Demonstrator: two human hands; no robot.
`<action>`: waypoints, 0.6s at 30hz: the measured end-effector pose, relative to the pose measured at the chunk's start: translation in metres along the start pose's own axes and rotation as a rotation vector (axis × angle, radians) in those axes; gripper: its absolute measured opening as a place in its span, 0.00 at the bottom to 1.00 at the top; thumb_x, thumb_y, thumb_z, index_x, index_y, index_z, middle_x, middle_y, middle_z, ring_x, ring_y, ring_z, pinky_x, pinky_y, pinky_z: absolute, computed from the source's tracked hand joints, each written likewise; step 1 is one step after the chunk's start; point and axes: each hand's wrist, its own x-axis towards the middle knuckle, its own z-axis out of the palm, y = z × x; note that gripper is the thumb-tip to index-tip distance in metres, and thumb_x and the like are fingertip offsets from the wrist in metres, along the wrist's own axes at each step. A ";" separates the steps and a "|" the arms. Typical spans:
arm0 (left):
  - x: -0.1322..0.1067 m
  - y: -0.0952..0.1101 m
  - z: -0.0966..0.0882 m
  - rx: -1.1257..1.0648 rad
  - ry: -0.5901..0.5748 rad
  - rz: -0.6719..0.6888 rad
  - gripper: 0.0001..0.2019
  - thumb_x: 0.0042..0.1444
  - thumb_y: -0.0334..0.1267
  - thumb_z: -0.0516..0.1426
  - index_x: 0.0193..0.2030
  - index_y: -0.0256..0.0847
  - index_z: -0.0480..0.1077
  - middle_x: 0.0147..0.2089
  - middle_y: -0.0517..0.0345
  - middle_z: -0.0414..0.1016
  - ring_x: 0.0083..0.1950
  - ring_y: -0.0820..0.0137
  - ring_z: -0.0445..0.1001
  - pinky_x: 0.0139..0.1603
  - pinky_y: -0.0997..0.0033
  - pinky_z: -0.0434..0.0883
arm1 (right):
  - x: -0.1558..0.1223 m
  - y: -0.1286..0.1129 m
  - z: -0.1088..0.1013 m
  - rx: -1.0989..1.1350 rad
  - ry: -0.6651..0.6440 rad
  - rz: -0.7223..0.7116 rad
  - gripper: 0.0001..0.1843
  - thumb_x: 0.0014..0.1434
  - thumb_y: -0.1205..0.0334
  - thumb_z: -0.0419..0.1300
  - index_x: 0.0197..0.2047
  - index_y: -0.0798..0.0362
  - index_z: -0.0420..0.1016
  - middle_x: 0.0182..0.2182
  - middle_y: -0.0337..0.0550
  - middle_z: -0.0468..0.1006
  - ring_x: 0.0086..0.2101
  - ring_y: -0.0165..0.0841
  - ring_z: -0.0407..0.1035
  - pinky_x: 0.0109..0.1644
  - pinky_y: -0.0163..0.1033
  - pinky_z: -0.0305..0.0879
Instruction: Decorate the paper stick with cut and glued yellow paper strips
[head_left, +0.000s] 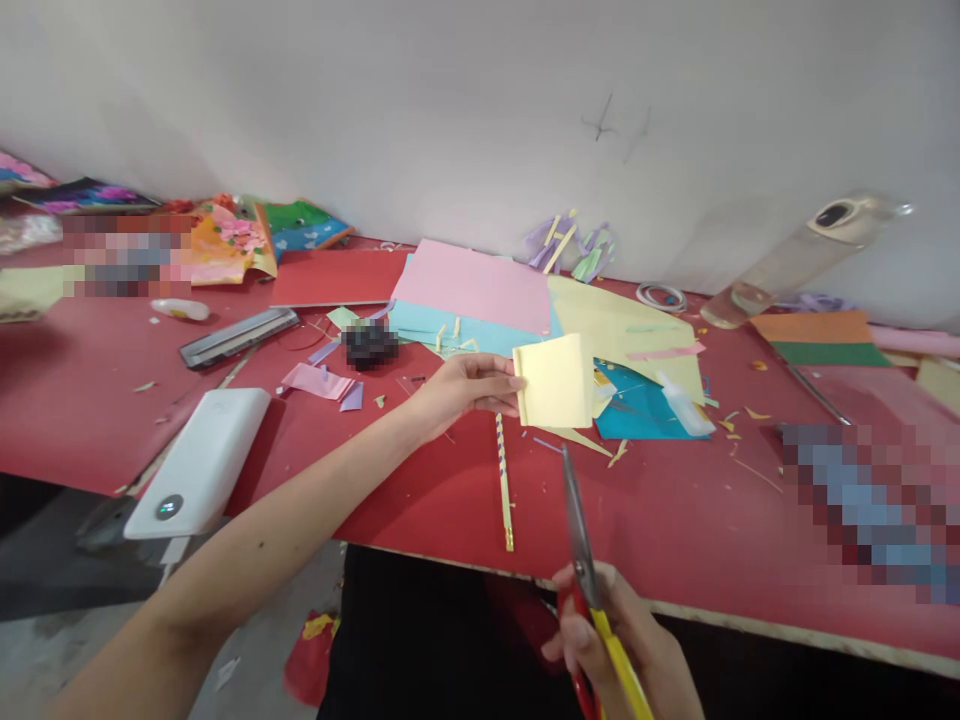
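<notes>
Left hand [465, 390]: extended over the red worktop [420, 500], grip narrow, pinching a folded pale yellow paper [555, 382] by its left edge; paper held upright, just above the worktop, in front of the loose coloured sheets [480, 290]

Right hand [622, 640]: low at the near worktop edge, grip wrapped round the red and yellow handles of scissors [581, 530]; blades together, tips pointing up toward the paper, apart from it

Step in hand, judged: paper presented for a cut, scissors not yet at the sheet. Next move, judged: calls for blades opened and lined up with the lower edge, paper kept steady

Nearby: striped pencil [504, 480] flat below the paper; small glue bottle [682, 405] on a teal sheet; white power bank [199, 462] at the left edge; clear bottle [787, 262] lying on its side toward the wall; paper scraps scattered

Hard to make out: right fingers partly cut off by the frame bottom; several patches pixelated, at far left, at right and on a dark object mid-worktop; fold count of the paper unclear
</notes>
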 end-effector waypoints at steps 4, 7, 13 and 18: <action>-0.001 -0.004 0.004 -0.048 -0.086 0.057 0.07 0.52 0.34 0.64 0.36 0.34 0.71 0.32 0.55 0.79 0.33 0.73 0.79 0.43 0.70 0.77 | 0.014 -0.014 0.003 0.149 0.135 0.048 0.23 0.46 0.50 0.70 0.39 0.52 0.67 0.23 0.38 0.76 0.17 0.32 0.71 0.20 0.33 0.71; -0.004 -0.006 0.009 -0.094 -0.148 0.145 0.06 0.53 0.33 0.63 0.36 0.35 0.71 0.34 0.56 0.79 0.35 0.72 0.80 0.43 0.70 0.78 | 0.031 -0.028 0.011 0.286 0.253 -0.051 0.25 0.46 0.55 0.71 0.41 0.51 0.64 0.29 0.43 0.79 0.20 0.33 0.73 0.23 0.36 0.74; -0.008 -0.007 0.015 -0.126 -0.219 0.227 0.07 0.52 0.33 0.64 0.35 0.36 0.71 0.35 0.58 0.80 0.37 0.70 0.80 0.40 0.71 0.79 | 0.059 -0.039 0.031 0.279 0.411 -0.323 0.25 0.47 0.61 0.71 0.45 0.51 0.65 0.39 0.51 0.79 0.31 0.41 0.77 0.35 0.47 0.77; -0.011 -0.007 0.016 -0.084 -0.259 0.238 0.09 0.52 0.33 0.64 0.40 0.37 0.73 0.36 0.57 0.80 0.37 0.70 0.80 0.40 0.70 0.79 | 0.065 -0.037 0.040 0.244 0.551 -0.375 0.29 0.45 0.63 0.72 0.48 0.50 0.66 0.36 0.50 0.78 0.30 0.43 0.77 0.33 0.48 0.76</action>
